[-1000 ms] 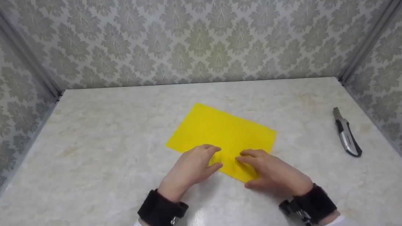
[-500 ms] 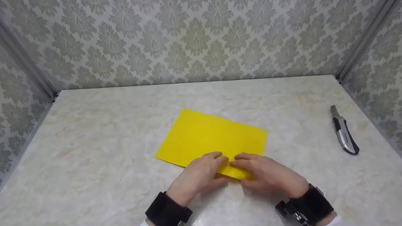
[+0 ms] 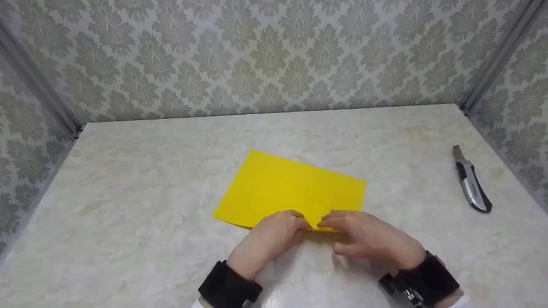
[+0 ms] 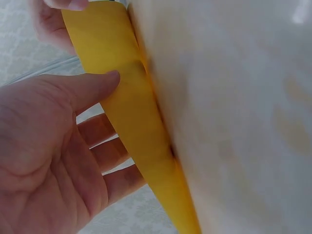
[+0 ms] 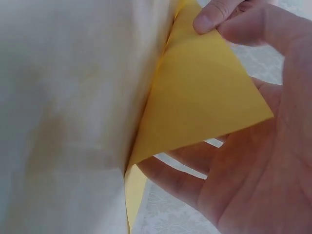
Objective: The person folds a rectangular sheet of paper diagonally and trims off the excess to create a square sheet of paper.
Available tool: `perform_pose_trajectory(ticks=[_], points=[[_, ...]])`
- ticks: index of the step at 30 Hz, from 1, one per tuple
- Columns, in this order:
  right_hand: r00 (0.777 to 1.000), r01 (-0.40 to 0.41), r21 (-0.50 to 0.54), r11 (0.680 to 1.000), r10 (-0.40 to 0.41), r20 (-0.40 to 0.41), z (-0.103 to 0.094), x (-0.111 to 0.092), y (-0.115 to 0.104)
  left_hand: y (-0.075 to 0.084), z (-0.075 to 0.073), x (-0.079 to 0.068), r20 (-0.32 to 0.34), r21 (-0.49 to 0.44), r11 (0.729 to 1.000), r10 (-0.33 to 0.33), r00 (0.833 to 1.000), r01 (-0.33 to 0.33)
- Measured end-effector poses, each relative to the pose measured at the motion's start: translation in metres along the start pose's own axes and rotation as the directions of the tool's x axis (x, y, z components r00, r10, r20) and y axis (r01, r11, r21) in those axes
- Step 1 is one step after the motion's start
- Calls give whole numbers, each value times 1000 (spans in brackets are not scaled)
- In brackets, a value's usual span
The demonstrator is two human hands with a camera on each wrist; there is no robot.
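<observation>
A yellow sheet of paper (image 3: 287,188) lies slantwise on the table in front of me, its near edge bent up. My left hand (image 3: 273,238) pinches that edge; in the left wrist view the thumb (image 4: 100,90) presses its near face while the fingers reach behind it. My right hand (image 3: 375,237) is at the near right part of the sheet. Seen in the right wrist view, its extended fingers (image 5: 170,178) lie behind a pointed flap (image 5: 204,92) of the paper. The right thumb (image 5: 243,27) sits off the flap's edge, beside the left thumb.
A utility knife (image 3: 473,182) with a silver and black handle lies at the right of the pale marbled table (image 3: 110,230). Patterned wall panels (image 3: 268,39) close in the table at the back and both sides.
The sheet has shifted left and slightly nearer, and its near edge is now bent up. My left hand has moved right and closed on that edge. The right thumb has come off it.
</observation>
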State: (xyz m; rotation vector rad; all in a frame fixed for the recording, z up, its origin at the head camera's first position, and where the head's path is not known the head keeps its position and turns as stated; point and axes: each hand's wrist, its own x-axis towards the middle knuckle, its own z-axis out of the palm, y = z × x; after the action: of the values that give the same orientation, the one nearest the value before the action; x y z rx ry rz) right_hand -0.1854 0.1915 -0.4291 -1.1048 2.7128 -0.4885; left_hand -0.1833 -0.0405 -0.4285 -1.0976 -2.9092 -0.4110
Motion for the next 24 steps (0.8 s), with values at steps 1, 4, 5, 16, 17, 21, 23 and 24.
perform_pose_trajectory(ticks=[1, 4, 5, 16, 17, 21, 23, 24], points=[[1000, -1, -1, 1000, 1, 3, -1, 0, 1, 0, -1, 0, 1, -5, 1000, 4, 1000, -4], [1000, -6, -11, 1000, 7, 10, -3, -1, 3, 0, -2, -1, 7, -20, 1000, 11, 1000, -11], [1000, -8, -19, 1000, 8, 13, -4, -1, 3, 0, -2, -1, 6, -20, 1000, 14, 1000, -14], [996, -81, -65, 995, 83, 30, -7, -6, 15, -3, 0, -2, 10, -19, 998, 53, 999, -53], [996, -82, -72, 994, 83, 14, -7, -7, 16, -4, -1, -2, 9, -25, 998, 58, 998, -58], [995, -88, -91, 992, 83, -59, -5, -10, 20, -6, -3, -3, 12, -56, 996, 73, 997, -72], [992, -93, -83, 992, 85, -95, -4, -11, 22, -7, -4, -3, 20, -80, 994, 71, 997, -70], [990, -92, -76, 993, 83, -113, -4, -12, 23, -7, -5, -3, 21, -92, 993, 73, 997, -71]])
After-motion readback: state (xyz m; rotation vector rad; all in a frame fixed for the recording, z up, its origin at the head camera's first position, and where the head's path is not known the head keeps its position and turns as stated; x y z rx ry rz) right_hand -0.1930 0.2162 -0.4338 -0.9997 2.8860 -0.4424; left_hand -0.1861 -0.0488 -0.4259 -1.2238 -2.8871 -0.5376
